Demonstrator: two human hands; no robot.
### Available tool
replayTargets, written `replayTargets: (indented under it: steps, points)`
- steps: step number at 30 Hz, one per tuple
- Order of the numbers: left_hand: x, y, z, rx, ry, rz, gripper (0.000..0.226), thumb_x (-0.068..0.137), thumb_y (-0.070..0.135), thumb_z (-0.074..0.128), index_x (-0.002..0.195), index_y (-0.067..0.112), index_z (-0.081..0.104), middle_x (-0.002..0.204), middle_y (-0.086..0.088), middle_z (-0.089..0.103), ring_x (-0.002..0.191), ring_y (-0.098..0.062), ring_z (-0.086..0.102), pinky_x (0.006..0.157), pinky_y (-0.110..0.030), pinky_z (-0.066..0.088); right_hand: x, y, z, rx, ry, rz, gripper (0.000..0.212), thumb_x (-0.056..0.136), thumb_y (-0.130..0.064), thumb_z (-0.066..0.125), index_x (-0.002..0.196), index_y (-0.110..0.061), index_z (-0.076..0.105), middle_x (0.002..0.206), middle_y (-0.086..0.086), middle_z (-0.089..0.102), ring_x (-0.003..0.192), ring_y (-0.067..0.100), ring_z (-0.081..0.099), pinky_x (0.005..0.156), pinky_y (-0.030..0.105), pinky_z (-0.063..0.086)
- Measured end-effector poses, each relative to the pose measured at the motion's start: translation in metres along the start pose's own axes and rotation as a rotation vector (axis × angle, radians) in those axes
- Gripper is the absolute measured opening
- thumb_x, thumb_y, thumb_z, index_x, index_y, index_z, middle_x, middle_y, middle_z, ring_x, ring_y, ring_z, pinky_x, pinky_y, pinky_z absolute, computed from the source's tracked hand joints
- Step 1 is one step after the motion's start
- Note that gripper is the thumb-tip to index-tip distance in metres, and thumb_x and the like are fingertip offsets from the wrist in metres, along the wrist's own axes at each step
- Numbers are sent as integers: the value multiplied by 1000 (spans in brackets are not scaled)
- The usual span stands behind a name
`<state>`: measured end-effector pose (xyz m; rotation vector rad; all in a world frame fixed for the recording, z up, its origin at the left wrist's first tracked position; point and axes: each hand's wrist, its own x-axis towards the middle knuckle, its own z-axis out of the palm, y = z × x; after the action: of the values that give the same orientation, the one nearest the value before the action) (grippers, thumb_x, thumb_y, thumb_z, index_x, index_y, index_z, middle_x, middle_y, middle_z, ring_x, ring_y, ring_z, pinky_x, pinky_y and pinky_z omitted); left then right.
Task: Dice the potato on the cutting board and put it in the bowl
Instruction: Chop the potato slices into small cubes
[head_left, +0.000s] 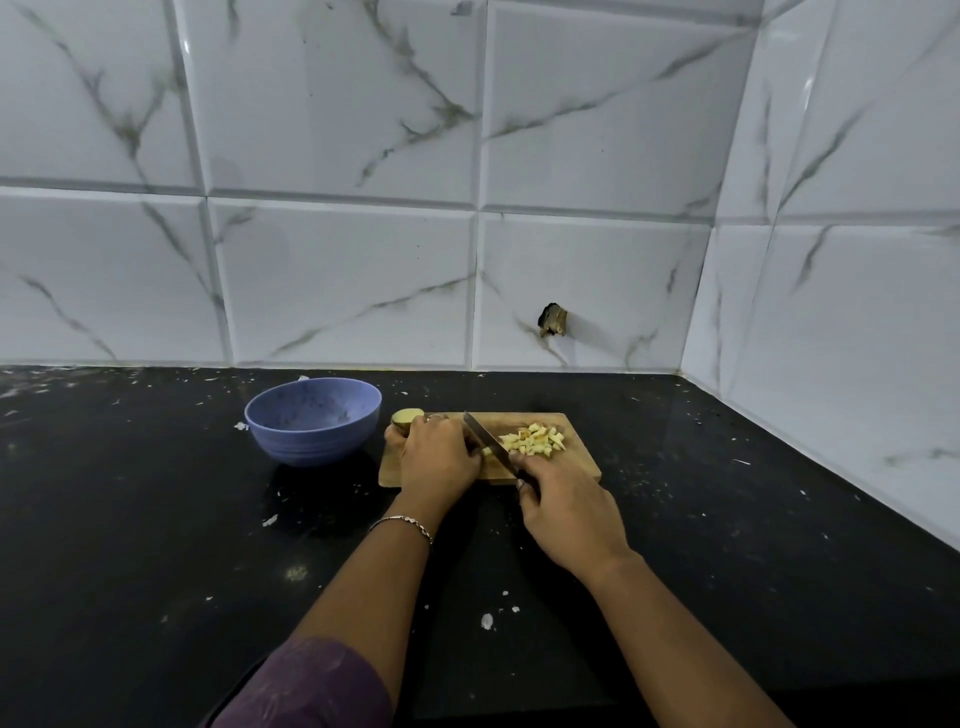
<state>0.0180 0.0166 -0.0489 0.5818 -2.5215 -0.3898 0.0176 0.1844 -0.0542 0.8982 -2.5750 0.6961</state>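
Observation:
A wooden cutting board (579, 465) lies on the black counter. A pile of pale potato dice (535, 440) sits on its right half. My left hand (439, 457) curls over the board's left part, holding down potato that it mostly hides. A half potato (404, 417) lies at the board's far left corner, just beyond my fingers. My right hand (566, 512) grips the handle of a knife (487, 441), whose blade slants up and left, right beside my left fingers. A blue bowl (314, 421) stands left of the board; I see no potato in it.
The black counter (156, 519) is speckled with white flecks. A white marble-tile wall (343, 280) runs behind it and turns the corner along the right side (831, 312). A small dark hole (553, 319) marks the back wall.

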Motion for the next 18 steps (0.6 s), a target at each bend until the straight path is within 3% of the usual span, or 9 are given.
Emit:
replayTargets:
  steps: [7,15,18]
  points:
    - [0,-1,1,18,12,7,22,89,39,63,103,26,74,114,2,66,117,-21,51,96,-37,36,-1,0,-2,-59,-23,-26,39,102,-32,48,141,-40,49,121,-12,65,104,7,61,82,25,46]
    - [-2,2,-3,63,6,1,23,91,38,61,107,27,72,117,1,65,120,-20,49,94,-37,31,0,-1,-2,-136,36,-57,41,104,-30,45,144,-38,45,107,-10,66,90,7,60,75,25,50]
    - [-1,2,-3,72,-4,-10,21,89,39,61,103,30,73,114,4,66,118,-19,50,98,-43,28,-2,-3,-4,-91,65,-58,41,104,-31,45,144,-38,46,103,-9,64,86,6,58,73,24,52]
